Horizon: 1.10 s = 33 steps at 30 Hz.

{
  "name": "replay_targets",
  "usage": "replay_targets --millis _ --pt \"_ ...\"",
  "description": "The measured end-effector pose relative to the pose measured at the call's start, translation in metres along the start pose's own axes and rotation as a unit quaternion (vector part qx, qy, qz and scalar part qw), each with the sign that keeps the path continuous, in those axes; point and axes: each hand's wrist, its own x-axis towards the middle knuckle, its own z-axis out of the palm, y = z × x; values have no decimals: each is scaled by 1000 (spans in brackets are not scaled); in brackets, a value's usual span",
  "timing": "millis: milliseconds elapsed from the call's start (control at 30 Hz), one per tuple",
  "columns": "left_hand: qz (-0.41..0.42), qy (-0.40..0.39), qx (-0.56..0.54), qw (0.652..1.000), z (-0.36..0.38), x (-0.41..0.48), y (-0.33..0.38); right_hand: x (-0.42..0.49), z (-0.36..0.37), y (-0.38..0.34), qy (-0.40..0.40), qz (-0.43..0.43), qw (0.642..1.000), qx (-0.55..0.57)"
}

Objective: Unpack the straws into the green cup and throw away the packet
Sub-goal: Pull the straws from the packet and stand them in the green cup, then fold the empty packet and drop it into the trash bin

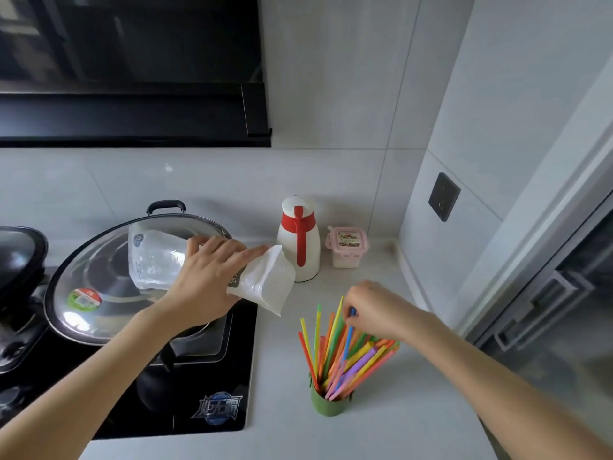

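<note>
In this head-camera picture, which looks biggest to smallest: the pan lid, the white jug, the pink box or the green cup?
1. pan lid, clearly largest.
2. white jug.
3. pink box and green cup look about alike; the cup stands nearer the camera, so I leave them unranked.

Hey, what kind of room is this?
Most likely a home kitchen: a black gas hob carrying a pan under a wok lid, a range hood above it, and a thermos jug on the counter.

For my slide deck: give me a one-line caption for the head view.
Left hand holds the packet above the stove while right hand pinches straws in the green cup.
</note>
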Motion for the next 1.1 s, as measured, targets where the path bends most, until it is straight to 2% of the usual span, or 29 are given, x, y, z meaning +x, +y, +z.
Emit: replay_targets --millis 167,300,333,400,433,467,500,533,600,633,733,800,833,900,933,1000,1100 --pt "-11 19 -38 999 -14 -9 4 22 43 3 -44 -25 998 -42" --pt "-28 45 -86 995 -32 -10 9 15 36 2 -67 -65 992 -84" --pt "-37 54 -100 993 -38 -10 11 11 27 1 -44 -73 993 -86" --pt "-60 68 -126 988 -50 -11 17 2 6 -5 103 -93 988 -73" --pt "-78 71 -142 984 -56 -11 20 -5 -6 -13 192 -100 976 -15" --pt "-96 75 -158 980 -62 -12 22 -12 -14 -21 243 -109 961 79" --pt "-116 77 -174 975 -69 -12 26 -20 -22 -32 239 -115 946 184" --pt "-133 79 -186 970 -74 -12 32 -26 -27 -45 194 -124 932 280" --pt "-169 76 -214 959 -83 -12 49 -30 -24 -72 115 -151 906 377" --pt "-190 65 -225 953 -86 -13 59 -29 -17 -84 118 -165 887 416" --pt "-234 22 -272 933 -87 -27 79 -32 0 -106 198 -138 814 528" --pt "-272 -10 -364 891 -94 -43 85 -42 11 -114 220 -110 810 533" --pt "-293 -22 -424 857 -102 -53 89 -50 16 -116 225 -98 813 528" --pt "-316 -63 -557 766 -105 -78 88 -65 26 -115 211 -70 817 532" --pt "-308 -93 -598 734 -106 -92 86 -75 29 -115 197 -55 814 544" --pt "-294 -143 -629 705 -103 -126 87 -97 34 -112 173 -25 791 587" --pt "-337 -174 -647 662 -101 -181 117 -133 50 -108 143 10 739 658"
